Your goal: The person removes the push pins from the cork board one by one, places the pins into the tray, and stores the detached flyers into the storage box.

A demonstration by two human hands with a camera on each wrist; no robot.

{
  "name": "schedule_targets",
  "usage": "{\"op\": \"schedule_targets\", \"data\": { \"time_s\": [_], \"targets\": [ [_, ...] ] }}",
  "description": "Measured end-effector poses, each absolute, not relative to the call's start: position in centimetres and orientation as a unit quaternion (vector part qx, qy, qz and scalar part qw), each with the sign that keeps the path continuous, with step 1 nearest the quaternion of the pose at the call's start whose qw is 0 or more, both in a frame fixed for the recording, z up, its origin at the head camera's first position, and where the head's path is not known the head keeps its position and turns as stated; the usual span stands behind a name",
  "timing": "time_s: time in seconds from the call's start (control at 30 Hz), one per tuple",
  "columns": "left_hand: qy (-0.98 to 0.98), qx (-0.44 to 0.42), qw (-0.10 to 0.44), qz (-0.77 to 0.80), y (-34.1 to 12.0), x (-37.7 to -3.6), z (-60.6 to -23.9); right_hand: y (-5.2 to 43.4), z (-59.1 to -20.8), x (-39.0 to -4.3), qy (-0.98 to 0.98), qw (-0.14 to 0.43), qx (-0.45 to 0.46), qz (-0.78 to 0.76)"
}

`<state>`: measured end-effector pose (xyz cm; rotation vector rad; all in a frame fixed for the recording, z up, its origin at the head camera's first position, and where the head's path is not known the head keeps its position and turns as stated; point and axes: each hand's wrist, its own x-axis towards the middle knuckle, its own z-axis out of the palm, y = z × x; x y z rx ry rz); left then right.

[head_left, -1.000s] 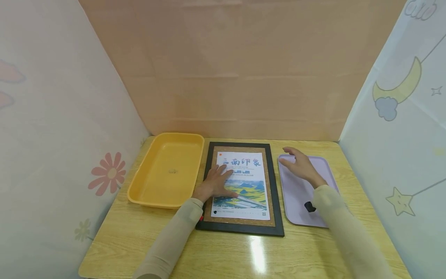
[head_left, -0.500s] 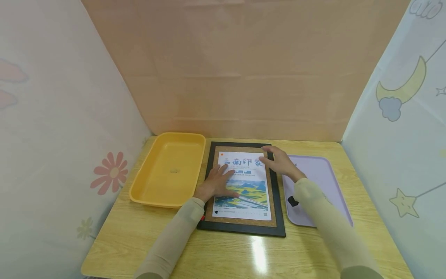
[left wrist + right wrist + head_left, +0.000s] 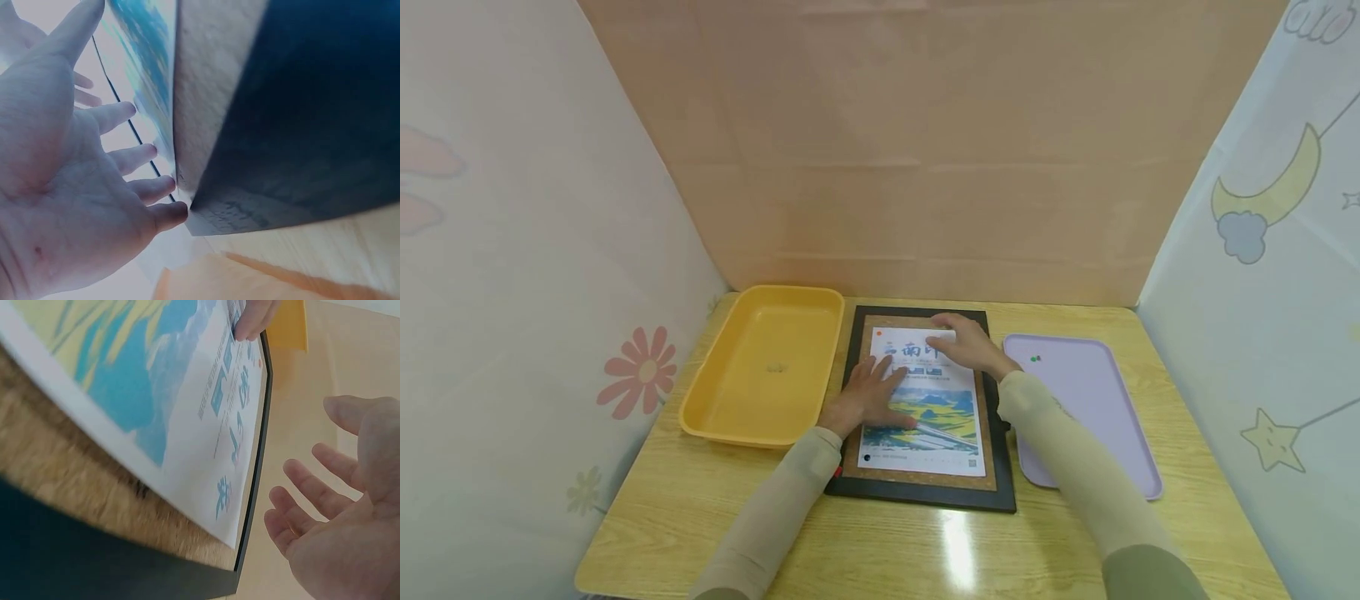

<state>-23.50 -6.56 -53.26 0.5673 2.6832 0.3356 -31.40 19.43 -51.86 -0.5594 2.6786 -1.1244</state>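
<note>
A yellow tray [image 3: 760, 367] sits toward the table's [image 3: 880, 542] left edge and a lilac tray [image 3: 1090, 417] toward its right. Between them lies a black-framed cork board [image 3: 917, 492] bearing a landscape poster [image 3: 932, 417]. The left hand [image 3: 865, 398] presses flat on the poster; the right hand [image 3: 966, 343], fingers relaxed, covers its top edge.

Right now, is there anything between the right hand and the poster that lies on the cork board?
Nothing visible stands between them. The right hand is over the top edge of the poster with open fingers, while the left hand lies flat on its left part. The yellow tray and purple tray lie to the sides.
</note>
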Motion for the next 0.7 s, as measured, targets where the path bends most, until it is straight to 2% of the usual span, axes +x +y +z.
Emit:
{"op": "schedule_targets", "data": {
  "time_s": [0.43,0.7],
  "targets": [
    [0.949,0.237,0.178,0.108,-7.3,-21.4,-53.1,16.8,-52.5,-32.7,0.895,0.104,-0.203,-0.383],
    [0.943,0.240,0.196,0.122,-8.7,-20.0,-53.3,15.3,-52.9,-33.1,0.902,0.107,-0.206,-0.364]
  ]
}}
